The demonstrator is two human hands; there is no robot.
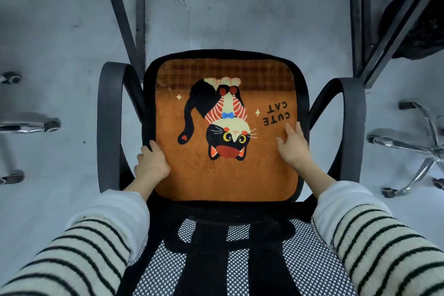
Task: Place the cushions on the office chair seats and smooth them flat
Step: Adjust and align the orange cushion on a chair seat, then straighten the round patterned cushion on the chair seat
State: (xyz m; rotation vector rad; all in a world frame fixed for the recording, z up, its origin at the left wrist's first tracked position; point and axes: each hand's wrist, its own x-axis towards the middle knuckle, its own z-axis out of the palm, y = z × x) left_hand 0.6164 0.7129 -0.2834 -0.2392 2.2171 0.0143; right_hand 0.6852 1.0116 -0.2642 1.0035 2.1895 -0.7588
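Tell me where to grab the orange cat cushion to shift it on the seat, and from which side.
Grip the orange cat cushion by its black-trimmed side edges, one from each side, inside the armrests. It lies flat on the seat, so only the thin border offers a pinch. The left hand already curls over the left edge; the right hand rests flat near the right edge.

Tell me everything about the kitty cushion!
The cushion is square, fuzzy orange with a black edge and a checked band along its far side. It shows a black-and-cream cat in a striped top and blue bow, plus "CUTE CAT", all upside down from here. It lies flat on the chair seat. The left hand grips its left edge; the right hand rests open on top.
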